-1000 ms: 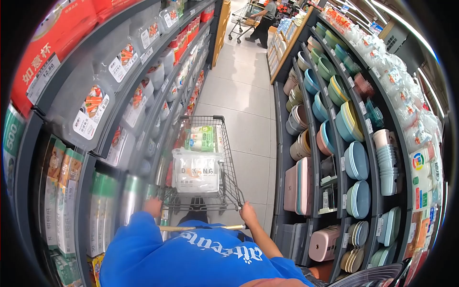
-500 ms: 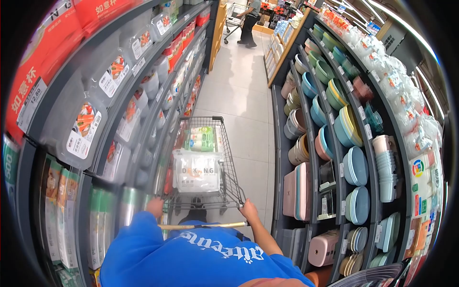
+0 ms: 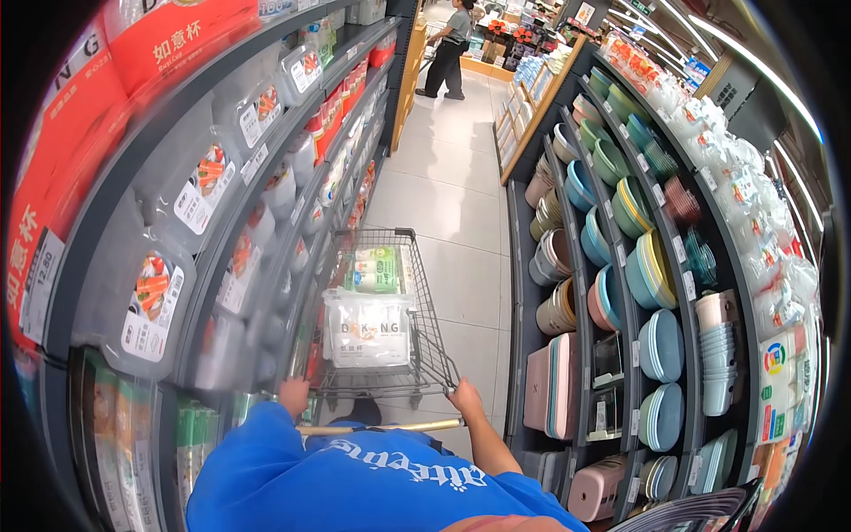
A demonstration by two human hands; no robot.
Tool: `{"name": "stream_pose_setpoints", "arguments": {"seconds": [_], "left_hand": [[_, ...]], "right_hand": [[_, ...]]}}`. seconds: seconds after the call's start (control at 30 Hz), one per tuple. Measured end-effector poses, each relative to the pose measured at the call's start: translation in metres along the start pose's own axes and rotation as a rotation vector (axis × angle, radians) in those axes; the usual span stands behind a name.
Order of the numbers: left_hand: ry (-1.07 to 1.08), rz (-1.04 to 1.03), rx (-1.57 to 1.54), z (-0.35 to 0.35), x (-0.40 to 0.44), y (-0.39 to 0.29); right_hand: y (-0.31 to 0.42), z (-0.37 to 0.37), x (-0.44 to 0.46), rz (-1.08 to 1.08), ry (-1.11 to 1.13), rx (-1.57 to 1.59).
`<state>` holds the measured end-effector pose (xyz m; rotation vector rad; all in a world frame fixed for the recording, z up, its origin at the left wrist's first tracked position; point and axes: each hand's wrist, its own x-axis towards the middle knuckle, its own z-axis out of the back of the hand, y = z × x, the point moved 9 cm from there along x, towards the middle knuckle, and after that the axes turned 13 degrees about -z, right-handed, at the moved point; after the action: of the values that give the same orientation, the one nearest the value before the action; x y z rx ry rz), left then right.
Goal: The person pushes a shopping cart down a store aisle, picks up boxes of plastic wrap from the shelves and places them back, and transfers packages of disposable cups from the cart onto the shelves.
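A wire shopping cart stands in front of my body. My left hand is wrapped round the cart's near left corner, and my right hand is closed round its near right corner. Inside the cart lies a clear plastic pack of white cups with dark lettering. Beyond it, toward the cart's front, is a green and white package. A gold-coloured bar crosses between my arms, close to my blue top.
Shelves with plastic containers and red boxes line the left. The right shelves hold bowls and basins. A tiled aisle floor runs ahead to a person in dark trousers walking across its far end.
The side shelves have slid back past the cart, while both hands keep their grip. At the far end the person has moved left, and the other cart has gone mostly out of sight.
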<state>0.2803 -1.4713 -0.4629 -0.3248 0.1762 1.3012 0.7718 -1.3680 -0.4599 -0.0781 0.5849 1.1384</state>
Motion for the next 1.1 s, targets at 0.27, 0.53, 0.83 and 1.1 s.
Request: {"name": "stream_pose_setpoints", "arguments": {"seconds": [0.27,0.53,0.83,1.1], "left_hand": [[0.034,0.019,-0.024,0.019,0.046,0.036],[0.039,0.049,-0.001,0.036,0.092,0.063],[0.095,0.181,-0.196,0.077,0.144,0.074],[0.061,0.131,-0.095,0.077,0.195,0.088]], "right_hand": [[0.035,0.012,0.027,-0.027,0.003,-0.014],[0.056,0.014,0.063,-0.042,0.006,0.005],[0.093,0.044,0.108,-0.009,-0.034,0.027],[0.117,0.063,0.15,-0.024,-0.04,0.005]]}}
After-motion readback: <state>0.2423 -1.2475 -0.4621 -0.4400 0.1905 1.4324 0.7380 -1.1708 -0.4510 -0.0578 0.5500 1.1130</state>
